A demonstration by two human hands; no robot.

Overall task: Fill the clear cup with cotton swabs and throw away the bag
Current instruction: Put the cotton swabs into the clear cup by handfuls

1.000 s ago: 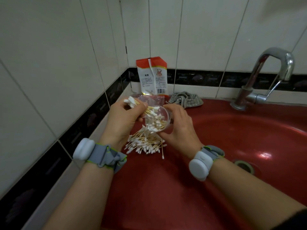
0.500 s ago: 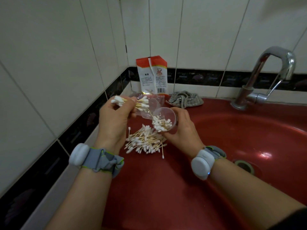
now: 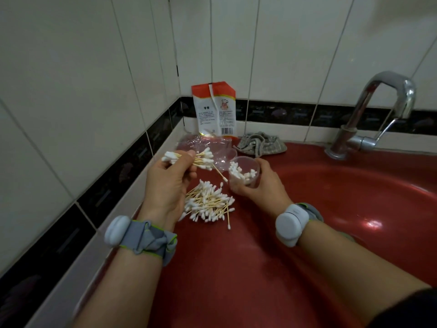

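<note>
My right hand (image 3: 261,185) grips the clear cup (image 3: 244,171) upright above the red sink counter; white swab tips fill part of it. My left hand (image 3: 169,183) pinches a bundle of cotton swabs (image 3: 189,158) lying crosswise, a short way left of the cup, with one swab sticking out toward the cup. A loose pile of swabs (image 3: 208,204) lies on the counter between my wrists. The crumpled clear bag (image 3: 208,147) sits flat on the counter behind my hands.
An orange-and-white packet (image 3: 214,107) leans on the tiled wall in the corner. A grey striped cloth (image 3: 262,144) lies beside it. A chrome tap (image 3: 376,114) stands at the right over the red basin (image 3: 354,209). Tiled wall runs close along the left.
My left hand pulled its swab bundle up and left, away from the cup. My right hand turned the cup from tilted to upright and moved it slightly right.
</note>
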